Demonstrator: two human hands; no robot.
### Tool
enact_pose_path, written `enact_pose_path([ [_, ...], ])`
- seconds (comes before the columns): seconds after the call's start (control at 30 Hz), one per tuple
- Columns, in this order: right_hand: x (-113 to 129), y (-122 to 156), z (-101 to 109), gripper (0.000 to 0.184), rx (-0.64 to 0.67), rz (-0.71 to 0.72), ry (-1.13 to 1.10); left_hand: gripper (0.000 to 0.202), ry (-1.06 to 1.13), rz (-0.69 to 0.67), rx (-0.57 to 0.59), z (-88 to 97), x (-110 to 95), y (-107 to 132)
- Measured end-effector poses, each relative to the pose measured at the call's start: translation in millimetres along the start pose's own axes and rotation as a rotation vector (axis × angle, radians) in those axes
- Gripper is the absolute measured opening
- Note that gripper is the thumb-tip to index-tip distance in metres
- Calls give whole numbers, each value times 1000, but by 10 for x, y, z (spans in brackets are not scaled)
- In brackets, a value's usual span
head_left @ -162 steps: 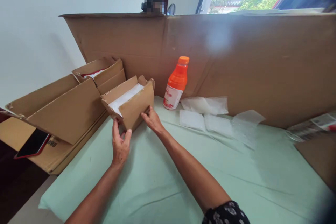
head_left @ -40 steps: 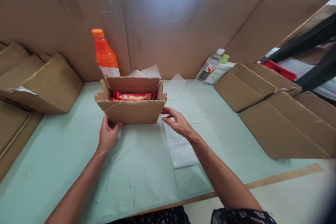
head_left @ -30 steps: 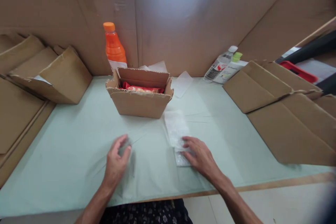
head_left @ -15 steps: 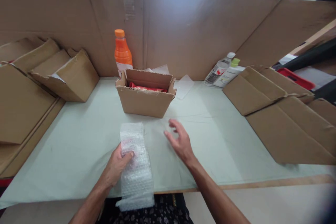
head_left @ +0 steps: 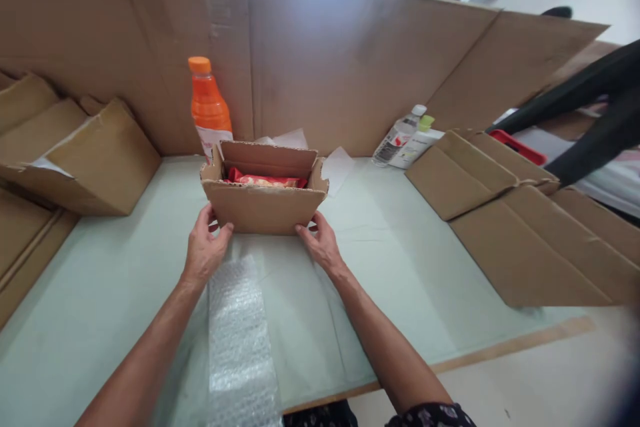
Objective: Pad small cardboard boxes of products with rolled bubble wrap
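We see a tall cardboard wall [head_left: 350, 60] across the back, with a window strip above it. In front is the counter [head_left: 425, 267] under a pale green cloth. Flattened cardboard [head_left: 525, 233] lies on its right end and folded cartons [head_left: 95, 160] on its left.

At mid-counter stands the small cardboard box [head_left: 264, 205], upright with its flaps open. The left hand [head_left: 204, 250] is clamped on its lower left corner, thumb on the front face and fingers round the side. The right hand [head_left: 323, 247] grips the lower right corner in the same way, so the box sits between the two hands, touching both.

A bubble wrap strip [head_left: 240, 340] lies flat just below the left hand and runs toward us; its near end is cut off by the frame. An orange bottle [head_left: 207, 107] stands just behind the box. A clear bottle [head_left: 397, 137] and a green-capped bottle [head_left: 420, 141] lean near the wall on the right. White sheets [head_left: 337, 168] lie behind the box, partly hidden.

A red packet [head_left: 265, 181] lies inside the box; only its top shows and the print is unreadable. We can't identify the dark shapes at far right.
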State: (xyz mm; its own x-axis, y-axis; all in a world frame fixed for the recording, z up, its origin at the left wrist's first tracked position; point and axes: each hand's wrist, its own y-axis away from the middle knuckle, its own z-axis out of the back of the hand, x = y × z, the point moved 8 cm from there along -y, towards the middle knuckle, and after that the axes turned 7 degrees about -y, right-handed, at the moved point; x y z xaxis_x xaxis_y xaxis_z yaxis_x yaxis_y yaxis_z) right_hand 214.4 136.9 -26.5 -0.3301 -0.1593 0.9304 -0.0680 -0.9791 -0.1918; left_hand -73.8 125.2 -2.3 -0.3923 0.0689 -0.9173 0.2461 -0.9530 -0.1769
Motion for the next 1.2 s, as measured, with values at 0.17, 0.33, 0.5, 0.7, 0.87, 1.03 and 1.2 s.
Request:
enact_pose_path([
  [0.17, -35, -37, 256, 49, -26, -11, 43, 64, -108, -18, 37, -141, -39, 244],
  [0.33, 10, 287, 444, 41, -109, -27, 137, 59, -525, -18, 9, 362, 126, 732],
  [0.5, 238, 695, -138, 27, 101, 47, 279, 59, -892, -67, 145, 536, 519, 995],
  [0.7, 519, 1017, -1101, 28, 465, 293, 590, 40, -722, -138, 261, 145, 546, 1037],
  [0.87, 535, 891, -940, 15, 391, 240, 588, 33, -671, -234, 95, 163, 112, 1003],
  [1.03, 611, 883, -567, 54, 175, 210, 654, 31, -586, -532, 137, 117, -88, 1271],
  [1.2, 616, 1066, -936, 25, 492, 489, 722, 23, -628, -768, 238, -76, 74, 1531],
])
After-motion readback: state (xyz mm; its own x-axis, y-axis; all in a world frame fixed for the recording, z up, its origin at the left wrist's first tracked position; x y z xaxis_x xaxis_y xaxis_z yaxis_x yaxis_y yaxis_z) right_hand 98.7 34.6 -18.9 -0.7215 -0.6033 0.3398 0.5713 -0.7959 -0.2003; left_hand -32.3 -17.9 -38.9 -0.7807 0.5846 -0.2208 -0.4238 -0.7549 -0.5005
